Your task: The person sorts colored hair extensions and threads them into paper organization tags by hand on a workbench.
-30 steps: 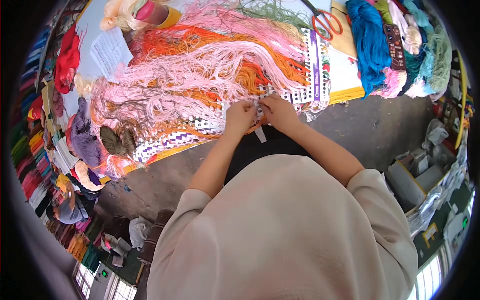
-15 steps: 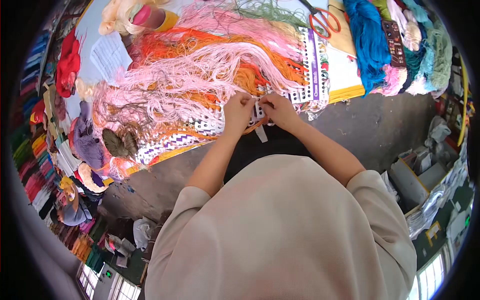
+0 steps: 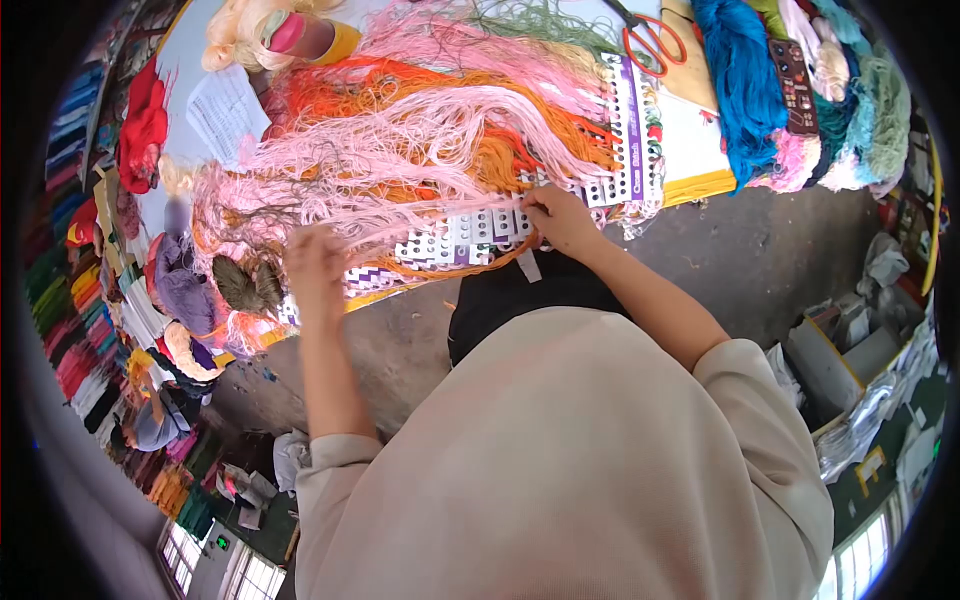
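My right hand (image 3: pixel 562 222) pinches the right end of pale pink thread at the edge of the white punched cards (image 3: pixel 487 226). To the left, my left hand (image 3: pixel 317 262) is blurred by motion over the near side of the thread pile; its fingers cannot be made out. A light pink strand (image 3: pixel 430 220) stretches between the two hands. Pink threads (image 3: pixel 400 135) and orange threads (image 3: pixel 495 155) lie in a tangled heap beyond them. A purple and white card strip (image 3: pixel 632 130) with holes stands right of the heap.
Red-handled scissors (image 3: pixel 655 45) lie at the far right. Blue yarn (image 3: pixel 735 85) hangs beside a dark card (image 3: pixel 795 88). Written paper (image 3: pixel 225 115), red yarn (image 3: pixel 143 130), purple yarn (image 3: pixel 182 285) and an olive bundle (image 3: pixel 246 284) are at the left. Boxes stand at lower right.
My left hand has swung left, away from my right hand, and a pink strand is now drawn out between them. My right hand has barely moved.
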### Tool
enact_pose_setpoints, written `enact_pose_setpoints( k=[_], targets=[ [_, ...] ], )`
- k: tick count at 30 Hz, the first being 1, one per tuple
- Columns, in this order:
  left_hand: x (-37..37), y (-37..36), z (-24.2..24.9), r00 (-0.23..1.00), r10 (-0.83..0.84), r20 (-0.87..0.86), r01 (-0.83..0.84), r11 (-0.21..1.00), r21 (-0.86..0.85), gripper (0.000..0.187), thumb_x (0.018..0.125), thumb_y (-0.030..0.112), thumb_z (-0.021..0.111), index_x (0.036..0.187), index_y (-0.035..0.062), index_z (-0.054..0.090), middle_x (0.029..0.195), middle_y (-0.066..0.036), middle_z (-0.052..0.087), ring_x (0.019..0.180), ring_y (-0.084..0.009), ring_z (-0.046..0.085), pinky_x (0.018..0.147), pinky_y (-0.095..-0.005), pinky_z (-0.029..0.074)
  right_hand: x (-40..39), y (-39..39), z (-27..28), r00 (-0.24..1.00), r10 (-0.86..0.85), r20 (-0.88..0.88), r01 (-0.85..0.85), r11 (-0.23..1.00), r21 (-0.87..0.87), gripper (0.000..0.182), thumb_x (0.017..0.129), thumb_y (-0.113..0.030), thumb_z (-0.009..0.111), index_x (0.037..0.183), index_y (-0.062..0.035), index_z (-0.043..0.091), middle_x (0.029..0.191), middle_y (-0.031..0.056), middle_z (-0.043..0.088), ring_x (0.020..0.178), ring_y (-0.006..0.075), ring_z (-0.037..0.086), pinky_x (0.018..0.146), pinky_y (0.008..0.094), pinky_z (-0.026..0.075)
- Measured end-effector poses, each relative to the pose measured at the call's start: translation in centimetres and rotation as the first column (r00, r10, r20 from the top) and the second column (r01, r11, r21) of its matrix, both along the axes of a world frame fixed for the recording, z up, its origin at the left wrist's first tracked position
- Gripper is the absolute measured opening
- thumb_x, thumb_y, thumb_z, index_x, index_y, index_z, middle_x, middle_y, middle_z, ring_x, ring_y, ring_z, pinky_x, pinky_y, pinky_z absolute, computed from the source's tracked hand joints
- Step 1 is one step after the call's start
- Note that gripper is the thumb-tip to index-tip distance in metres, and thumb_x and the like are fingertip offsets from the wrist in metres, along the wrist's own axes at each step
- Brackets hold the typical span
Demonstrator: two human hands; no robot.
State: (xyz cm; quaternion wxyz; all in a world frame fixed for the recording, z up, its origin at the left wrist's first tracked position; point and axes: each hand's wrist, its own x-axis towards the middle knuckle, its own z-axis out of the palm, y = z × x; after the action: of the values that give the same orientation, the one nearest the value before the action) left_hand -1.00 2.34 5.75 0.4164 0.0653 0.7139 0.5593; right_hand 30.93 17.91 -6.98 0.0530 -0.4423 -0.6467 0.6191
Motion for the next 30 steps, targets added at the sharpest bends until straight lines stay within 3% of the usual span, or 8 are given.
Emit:
enact_pose_setpoints(
  k=[5,7,11,14,16,18,23,30],
  targets=[
    [-15.9,-9.9,7.2,0.757,0.012,-0.653,-0.157,0.974,-0.164,0.017,0.094,0.011,0.06,0.109,0.0058,0.064,0.077,0.003,0.055,0.063,-0.0043,0.048,0.053,-0.0183,0.038,0.1,-0.2,-1.1,0.999,0.033,0.013,-0.035,0.987,0.156,0.015,0.091,-0.016,0.061,0.096,-0.0029,0.066,0.089,0.0185,0.064,0.076,0.0322,0.067,0.07,0.0413,0.052],
    [-26.5,-17.7,13.1,0.962,0.141,-0.232,-0.145,0.989,0.0,0.026,0.093,0.008,0.059,0.117,-0.0012,0.061,0.076,0.003,0.057,0.063,-0.0051,0.049,0.058,-0.0153,0.038,0.2,-0.2,-1.0,0.999,0.04,0.013,-0.042,0.989,0.142,0.015,0.091,-0.017,0.061,0.096,-0.0033,0.066,0.09,0.0185,0.064,0.08,0.0334,0.066,0.072,0.0419,0.052],
    [-34.2,-25.9,20.0,0.628,0.574,-0.525,-0.442,0.819,0.366,0.025,0.093,0.008,0.053,0.114,-0.0046,0.06,0.08,-0.003,0.059,0.063,-0.0117,0.048,0.055,-0.0193,0.039,0.1,-0.3,-0.1,0.999,0.037,0.033,-0.042,0.989,0.14,0.015,0.09,-0.017,0.062,0.095,-0.0038,0.066,0.092,0.0179,0.065,0.084,0.0344,0.065,0.075,0.0418,0.051],
    [-25.9,-20.2,17.5,0.37,0.223,-0.902,-0.499,0.867,0.01,0.037,0.093,0.009,0.052,0.129,-0.0008,0.054,0.111,-0.014,0.065,0.09,-0.0233,0.066,0.075,-0.0277,0.058,-0.4,-0.3,1.3,0.997,0.024,0.077,-0.035,0.989,0.143,0.014,0.09,-0.016,0.061,0.098,-0.0054,0.066,0.094,0.0159,0.066,0.087,0.033,0.066,0.077,0.0417,0.051],
    [-23.0,-16.7,10.2,0.93,0.171,-0.326,-0.145,0.984,0.104,0.032,0.096,0.011,0.052,0.127,0.002,0.055,0.118,-0.006,0.061,0.073,-0.0096,0.059,0.058,-0.017,0.05,-0.9,-0.6,1.6,0.993,0.009,0.115,-0.024,0.991,0.128,0.014,0.09,-0.016,0.061,0.099,-0.0063,0.067,0.095,0.0149,0.066,0.089,0.0322,0.066,0.077,0.0416,0.052],
    [-11.9,-8.7,3.5,0.981,0.08,0.174,-0.104,0.985,0.137,0.032,0.095,0.015,0.057,0.126,0.0062,0.057,0.104,0.002,0.059,0.067,-0.0011,0.049,0.052,-0.0147,0.039,-1.2,-1.3,0.3,0.988,0.143,0.058,-0.154,0.927,0.342,0.016,0.09,-0.017,0.06,0.102,-0.0082,0.067,0.098,0.0125,0.067,0.092,0.0309,0.066,0.079,0.0417,0.052],
    [8.0,2.7,-6.1,0.906,-0.278,0.32,0.345,0.921,-0.178,0.023,0.089,0.021,0.065,0.101,0.0026,0.071,0.094,-0.002,0.071,0.063,-0.006,0.056,0.05,-0.0174,0.039,-2.2,-2.0,-0.2,0.98,0.155,0.123,-0.19,0.913,0.361,0.019,0.09,-0.019,0.06,0.104,-0.0088,0.068,0.098,0.0121,0.068,0.095,0.0312,0.065,0.082,0.0422,0.052],
    [14.4,4.3,-12.6,0.789,-0.609,-0.081,0.541,0.751,-0.378,0.022,0.088,0.018,0.07,0.098,-0.0015,0.068,0.076,-0.005,0.069,0.056,-0.0096,0.058,0.051,-0.0253,0.045,-2.6,-1.1,0.4,0.984,0.15,0.096,-0.166,0.969,0.181,0.019,0.088,-0.018,0.062,0.101,-0.0052,0.067,0.091,0.0144,0.069,0.084,0.0312,0.067,0.075,0.0408,0.053]
  ],
)
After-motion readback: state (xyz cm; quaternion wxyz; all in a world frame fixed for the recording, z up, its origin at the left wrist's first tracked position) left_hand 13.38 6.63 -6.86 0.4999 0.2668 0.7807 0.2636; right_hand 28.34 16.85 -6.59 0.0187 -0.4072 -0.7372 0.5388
